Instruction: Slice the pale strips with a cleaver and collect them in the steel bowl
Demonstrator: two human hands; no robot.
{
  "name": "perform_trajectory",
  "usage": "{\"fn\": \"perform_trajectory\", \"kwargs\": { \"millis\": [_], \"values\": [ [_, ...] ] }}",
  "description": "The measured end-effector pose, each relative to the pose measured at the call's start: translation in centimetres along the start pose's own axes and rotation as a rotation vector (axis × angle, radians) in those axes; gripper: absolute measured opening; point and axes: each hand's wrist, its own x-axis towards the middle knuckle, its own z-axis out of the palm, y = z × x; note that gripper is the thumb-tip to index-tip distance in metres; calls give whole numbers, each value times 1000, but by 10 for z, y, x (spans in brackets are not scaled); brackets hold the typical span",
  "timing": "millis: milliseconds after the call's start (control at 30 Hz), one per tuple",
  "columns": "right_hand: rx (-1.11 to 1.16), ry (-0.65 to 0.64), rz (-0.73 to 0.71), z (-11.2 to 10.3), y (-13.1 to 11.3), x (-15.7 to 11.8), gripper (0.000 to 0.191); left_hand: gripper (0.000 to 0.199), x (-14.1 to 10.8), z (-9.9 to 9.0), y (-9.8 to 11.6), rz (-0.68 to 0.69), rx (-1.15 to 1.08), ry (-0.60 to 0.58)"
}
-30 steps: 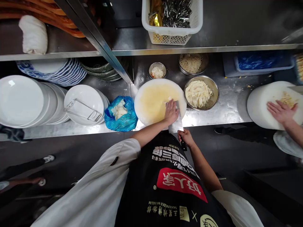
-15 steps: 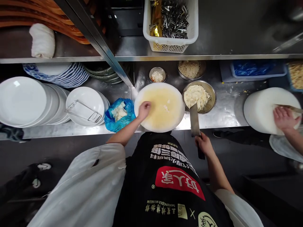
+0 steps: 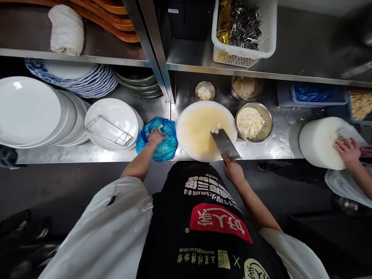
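Observation:
My left hand (image 3: 156, 136) reaches down into a blue plastic bag (image 3: 169, 144) left of the round cutting board. Its fingers are mostly hidden among the bag's folds and pale contents, so their grip does not show. My right hand (image 3: 233, 171) is closed around the handle of a cleaver (image 3: 225, 144). The cleaver's broad blade lies over the right part of the white, yellow-stained cutting board (image 3: 194, 130), its front corner beside a few small white bits (image 3: 216, 127). Right of the board, a steel bowl (image 3: 267, 128) holds pale shredded food (image 3: 250, 122).
Behind the board sit a small bowl of chopped white bits (image 3: 204, 93) and a bowl of shreds (image 3: 244, 86). White plates (image 3: 113, 112) with a wire rack (image 3: 112, 130) stand left. A co-worker's hand (image 3: 347, 149) works at another board (image 3: 315, 141). A shelf edge (image 3: 261, 75) overhangs the counter.
My left hand has gone from the cutting board leftward into the blue bag. My right hand has brought the cleaver from beside the steel bowl left onto the board. The view has shifted.

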Motion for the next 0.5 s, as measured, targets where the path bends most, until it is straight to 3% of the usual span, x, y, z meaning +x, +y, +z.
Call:
{"fn": "perform_trajectory", "kwargs": {
  "millis": [100, 200, 367, 500],
  "values": [
    [20, 53, -40, -33, 0, 26, 63, 81, 3, 3, -3, 24, 48, -9],
    [17, 81, -74, -45, 36, 9, 60, 78, 1, 2, -11, 53, 57, 9],
    [11, 17, -7, -13, 125, -53, 59, 62, -7, 2, -21, 89, 13, 69],
    [38, 43, -8, 5, 172, -45, 58, 57, -9, 5, -27, 66, -31, 111]
  ]
}}
